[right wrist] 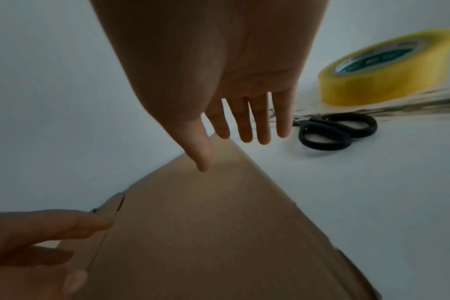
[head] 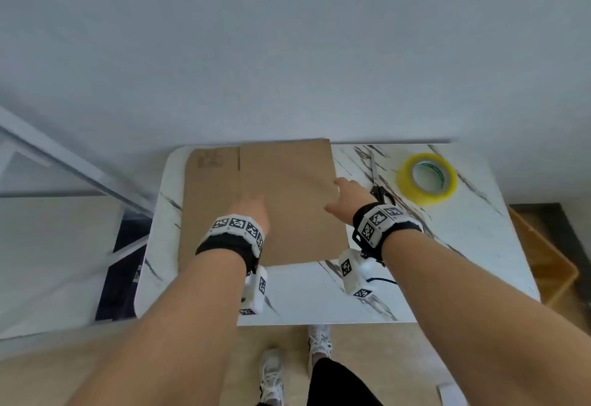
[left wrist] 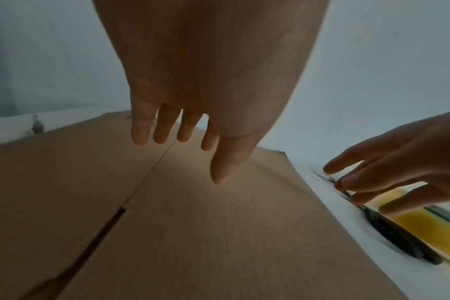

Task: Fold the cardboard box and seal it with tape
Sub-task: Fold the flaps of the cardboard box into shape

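A flattened brown cardboard box [head: 287, 197] lies flat on the white marble table [head: 319, 297], reaching its far edge. My left hand [head: 252, 210] hovers over the middle of the cardboard [left wrist: 193, 233], fingers [left wrist: 164, 130] straight and spread, holding nothing. Over the cardboard's right edge [right wrist: 219, 223] my right hand [head: 347, 196] is stretched out with straight fingers [right wrist: 244, 125], and it holds nothing. A roll of yellow tape [head: 427, 178] lies flat at the table's back right, also seen as the tape roll [right wrist: 383, 71] in the right wrist view.
Black-handled scissors [head: 379, 181] lie between the cardboard and the tape, just right of my right hand; the scissors [right wrist: 337, 131] show closed. A grey wall stands behind the table. A wooden crate [head: 543, 261] sits on the floor to the right.
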